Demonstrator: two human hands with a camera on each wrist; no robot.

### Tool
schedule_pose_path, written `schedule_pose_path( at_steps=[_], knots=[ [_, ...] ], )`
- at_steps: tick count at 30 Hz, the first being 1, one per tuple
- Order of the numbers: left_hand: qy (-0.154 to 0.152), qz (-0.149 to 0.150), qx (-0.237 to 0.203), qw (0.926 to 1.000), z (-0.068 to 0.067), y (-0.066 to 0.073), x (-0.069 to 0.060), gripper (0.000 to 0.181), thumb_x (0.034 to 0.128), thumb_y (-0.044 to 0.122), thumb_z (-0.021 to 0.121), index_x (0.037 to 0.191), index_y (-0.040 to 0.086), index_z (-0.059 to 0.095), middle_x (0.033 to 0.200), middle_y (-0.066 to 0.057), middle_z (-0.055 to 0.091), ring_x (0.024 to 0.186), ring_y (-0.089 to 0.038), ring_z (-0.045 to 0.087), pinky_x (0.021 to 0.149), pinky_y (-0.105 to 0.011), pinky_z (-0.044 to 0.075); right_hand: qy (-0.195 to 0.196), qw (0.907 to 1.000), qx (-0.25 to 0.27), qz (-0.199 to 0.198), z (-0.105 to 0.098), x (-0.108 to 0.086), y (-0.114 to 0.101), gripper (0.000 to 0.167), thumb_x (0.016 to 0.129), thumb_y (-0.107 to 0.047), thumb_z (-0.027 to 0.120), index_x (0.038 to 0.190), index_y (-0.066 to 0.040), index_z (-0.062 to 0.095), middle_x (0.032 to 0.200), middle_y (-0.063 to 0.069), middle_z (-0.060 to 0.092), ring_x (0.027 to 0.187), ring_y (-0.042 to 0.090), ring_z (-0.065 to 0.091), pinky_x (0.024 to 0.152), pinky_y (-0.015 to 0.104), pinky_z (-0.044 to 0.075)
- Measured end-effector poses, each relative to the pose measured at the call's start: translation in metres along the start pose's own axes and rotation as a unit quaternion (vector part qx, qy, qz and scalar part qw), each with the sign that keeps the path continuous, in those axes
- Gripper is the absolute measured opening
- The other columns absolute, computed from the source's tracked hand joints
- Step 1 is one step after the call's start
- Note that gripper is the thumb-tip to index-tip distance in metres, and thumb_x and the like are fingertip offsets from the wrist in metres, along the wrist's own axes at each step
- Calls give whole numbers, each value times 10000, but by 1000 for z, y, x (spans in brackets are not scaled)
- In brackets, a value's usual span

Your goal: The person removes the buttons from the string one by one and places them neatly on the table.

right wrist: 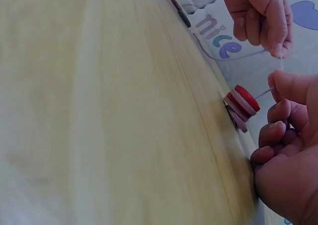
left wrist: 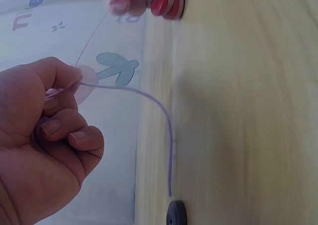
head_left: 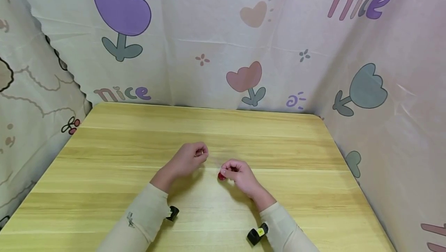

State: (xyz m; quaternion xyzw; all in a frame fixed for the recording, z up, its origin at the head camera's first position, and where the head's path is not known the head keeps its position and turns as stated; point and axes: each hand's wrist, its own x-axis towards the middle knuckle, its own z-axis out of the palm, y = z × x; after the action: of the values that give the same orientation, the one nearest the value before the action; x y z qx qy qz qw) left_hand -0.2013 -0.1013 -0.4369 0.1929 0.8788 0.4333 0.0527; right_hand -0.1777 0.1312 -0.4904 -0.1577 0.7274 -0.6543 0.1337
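Between its thumb and index finger, my left hand (head_left: pixel 188 159) pinches a thin purple cord (left wrist: pixel 166 120), its other fingers curled. From that pinch the cord bends down toward a dark button-like disc (left wrist: pixel 176 213) low in the left wrist view. My right hand (head_left: pixel 242 176) is to the right and nearer, pinching the cord beside a short stack of red and pink button-like discs (right wrist: pixel 243 103). In the head view only a red disc (head_left: pixel 222 175) shows under the right fingertips. A fine stretch of cord spans the small gap between the hands.
The hands are above a light wooden table (head_left: pixel 278 139). Patterned cloth (head_left: pixel 209 23) hangs behind it and along both sides. Black wrist cameras sit by the left (head_left: pixel 172 213) and right (head_left: pixel 257 234) sleeves. Dark discs (right wrist: pixel 183 17) appear at the upper edge in the right wrist view.
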Motion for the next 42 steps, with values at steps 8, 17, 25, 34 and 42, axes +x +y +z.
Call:
schedule_pose_path(
  at_steps=[8,17,25,34,42],
  knots=[
    [276,-63,-5,9996,-9,-7,0,71,979,86,607,938,47,650,645,20,402,585,-133,378,572,-302,357,-201,9998,-12,8,-5,0,-4,131,974,-34,621,969,91,660,901,177,687,848,227,639,795,371,504],
    [318,1,-43,9995,-10,-10,-2,85,976,73,598,921,27,644,639,29,389,585,-124,381,593,-310,377,-329,9994,83,-29,-6,0,-5,141,983,-52,613,986,88,628,1021,232,642,928,222,618,846,308,483],
    [322,-66,-116,9994,-8,-11,-3,79,979,80,601,913,50,633,649,28,392,595,-131,395,596,-309,388,-886,9956,253,-173,-14,-1,-8,196,1021,-90,507,990,100,544,1002,236,595,942,252,580,891,400,485],
    [343,-120,-197,9991,-8,-10,-4,96,984,88,596,939,15,637,651,26,394,597,-137,398,596,-308,383,-1028,9937,392,-193,-19,0,-5,269,831,-7,391,1020,128,527,990,123,581,928,226,563,845,383,470],
    [300,-165,-233,9991,-6,-12,-5,78,985,81,596,930,39,630,656,21,390,600,-138,399,591,-304,383,-825,9961,314,12,-18,-1,-8,227,856,24,406,1014,109,546,996,152,590,917,242,557,809,350,462]
  ],
)
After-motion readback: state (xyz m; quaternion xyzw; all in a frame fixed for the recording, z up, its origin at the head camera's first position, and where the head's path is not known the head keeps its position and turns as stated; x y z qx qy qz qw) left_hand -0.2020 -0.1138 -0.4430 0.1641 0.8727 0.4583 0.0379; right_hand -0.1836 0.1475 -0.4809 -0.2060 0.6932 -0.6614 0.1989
